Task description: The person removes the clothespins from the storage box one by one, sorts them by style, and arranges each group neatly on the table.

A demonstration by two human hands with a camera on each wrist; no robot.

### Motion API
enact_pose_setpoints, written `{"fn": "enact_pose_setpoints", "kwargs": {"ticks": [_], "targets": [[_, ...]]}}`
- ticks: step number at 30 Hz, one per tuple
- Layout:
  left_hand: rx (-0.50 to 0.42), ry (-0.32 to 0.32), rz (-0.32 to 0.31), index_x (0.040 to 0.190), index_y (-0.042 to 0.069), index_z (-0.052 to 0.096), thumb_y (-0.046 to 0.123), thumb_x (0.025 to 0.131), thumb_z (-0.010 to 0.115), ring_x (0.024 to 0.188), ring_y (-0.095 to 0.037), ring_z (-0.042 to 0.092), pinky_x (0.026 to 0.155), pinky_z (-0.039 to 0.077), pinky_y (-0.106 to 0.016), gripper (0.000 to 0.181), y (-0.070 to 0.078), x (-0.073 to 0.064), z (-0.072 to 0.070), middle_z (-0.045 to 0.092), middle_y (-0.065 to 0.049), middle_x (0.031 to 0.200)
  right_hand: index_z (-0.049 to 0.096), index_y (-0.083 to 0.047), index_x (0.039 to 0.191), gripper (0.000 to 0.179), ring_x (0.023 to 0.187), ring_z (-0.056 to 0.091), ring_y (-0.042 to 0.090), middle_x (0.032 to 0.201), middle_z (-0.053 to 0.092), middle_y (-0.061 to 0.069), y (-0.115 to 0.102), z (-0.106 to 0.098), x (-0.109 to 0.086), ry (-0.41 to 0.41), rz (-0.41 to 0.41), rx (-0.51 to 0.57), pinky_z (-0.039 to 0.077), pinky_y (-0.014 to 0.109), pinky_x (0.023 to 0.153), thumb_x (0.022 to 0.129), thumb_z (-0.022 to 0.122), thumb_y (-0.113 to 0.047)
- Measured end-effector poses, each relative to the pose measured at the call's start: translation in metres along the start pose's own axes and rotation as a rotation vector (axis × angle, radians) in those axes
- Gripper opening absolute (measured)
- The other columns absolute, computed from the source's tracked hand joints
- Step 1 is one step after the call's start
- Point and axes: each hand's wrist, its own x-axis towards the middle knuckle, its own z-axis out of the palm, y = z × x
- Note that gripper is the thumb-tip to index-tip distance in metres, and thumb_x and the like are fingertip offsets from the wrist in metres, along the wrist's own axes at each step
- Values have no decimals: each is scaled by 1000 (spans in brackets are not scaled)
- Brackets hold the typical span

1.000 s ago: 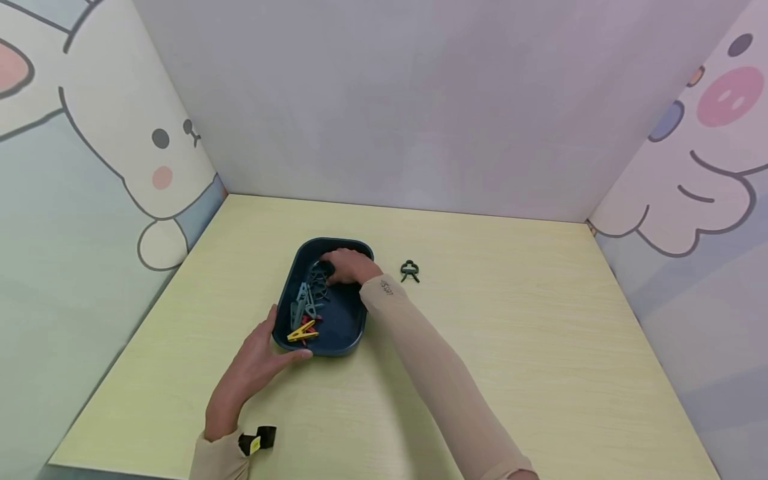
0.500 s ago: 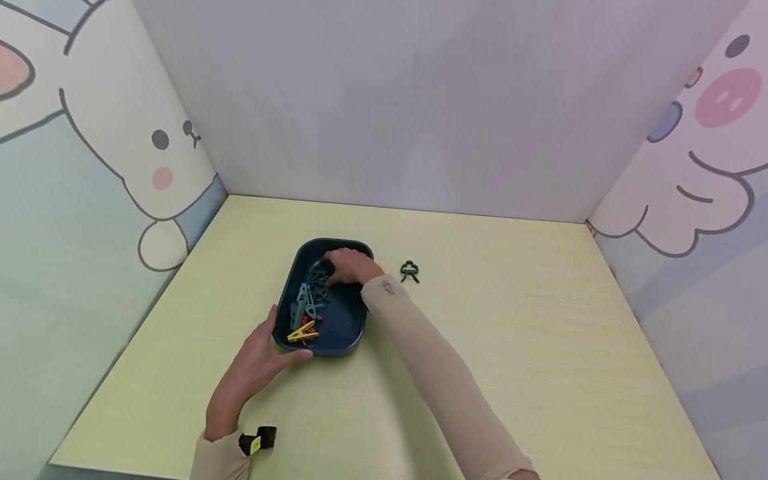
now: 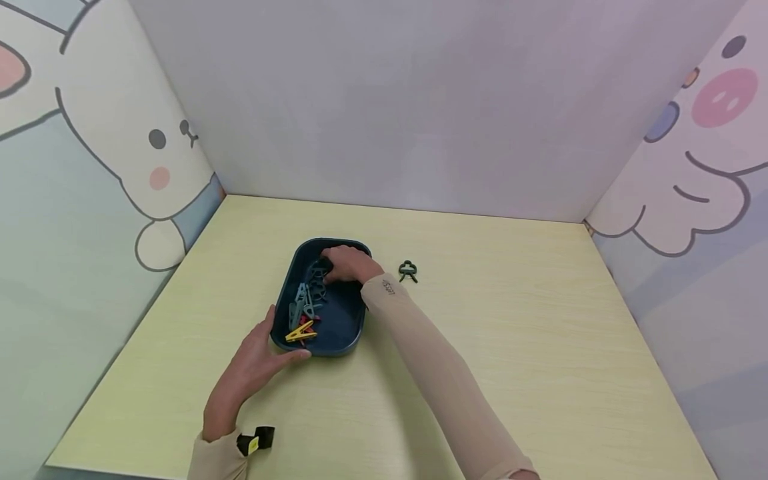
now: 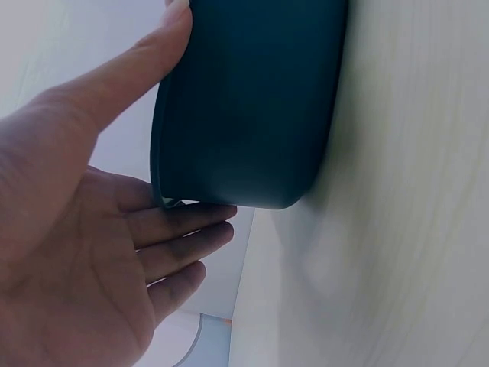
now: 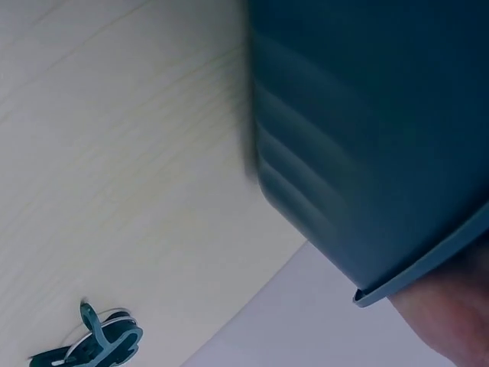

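At lower left, the left hand [image 3: 255, 363], fingers extended, touches the near-left corner of the dark blue tray [image 3: 345, 320], left of centre. Inside lie a yellow clip [image 3: 295, 335], then blue-grey clips [image 3: 299, 297]. A dark green clip [image 3: 408, 271] rests on the surface [image 3: 540, 333]. The right hand [image 3: 351, 263] dips into the tray's far end, fingertips hidden, hold unclear. Both hands keep their earlier places.

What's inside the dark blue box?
Inside the dark blue box, a yellow clip lies over something red, with blue-grey clips beyond and darker clips toward the far end. The right hand covers part of that end, so I can't see what's under it.
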Motion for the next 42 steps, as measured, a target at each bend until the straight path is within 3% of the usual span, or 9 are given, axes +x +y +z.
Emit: {"fn": "enact_pose_setpoints", "kwargs": {"ticks": [14,22,29,36,42], "targets": [[11,2,0,161,-10,1,47,90,80,148,-55,20,116,26,-68,120,1,1,-2,16,-38,163,49,-14,154,64,135,52,22,151,53,7,3,-10,-8,34,-18,32,43,37,111,99,73,-37],[-4,7,4,161,-10,2,49,89,80,149,-55,18,116,24,-68,121,-2,3,-1,14,-37,164,50,-11,153,64,101,61,17,125,64,6,8,-20,-15,66,-35,89,51,33,94,98,74,-36],[-7,-5,-9,161,-8,0,49,90,80,150,-54,17,117,23,-67,121,-3,5,-1,13,-36,165,49,-10,153,64,96,59,17,112,64,5,12,-25,-21,76,-36,111,51,32,91,99,73,-36],[2,-8,-10,162,-8,0,50,89,80,149,-55,19,116,24,-68,122,-3,5,-1,14,-36,164,48,-10,153,66,83,60,17,96,64,5,18,-33,-29,98,-51,150,50,31,77,99,73,-36],[-2,-11,-15,162,-8,0,49,89,80,149,-55,18,116,24,-68,122,-2,5,-1,13,-36,165,49,-10,152,64,81,61,16,93,65,4,26,-42,-36,122,-52,184,50,29,73,98,74,-36]]}}
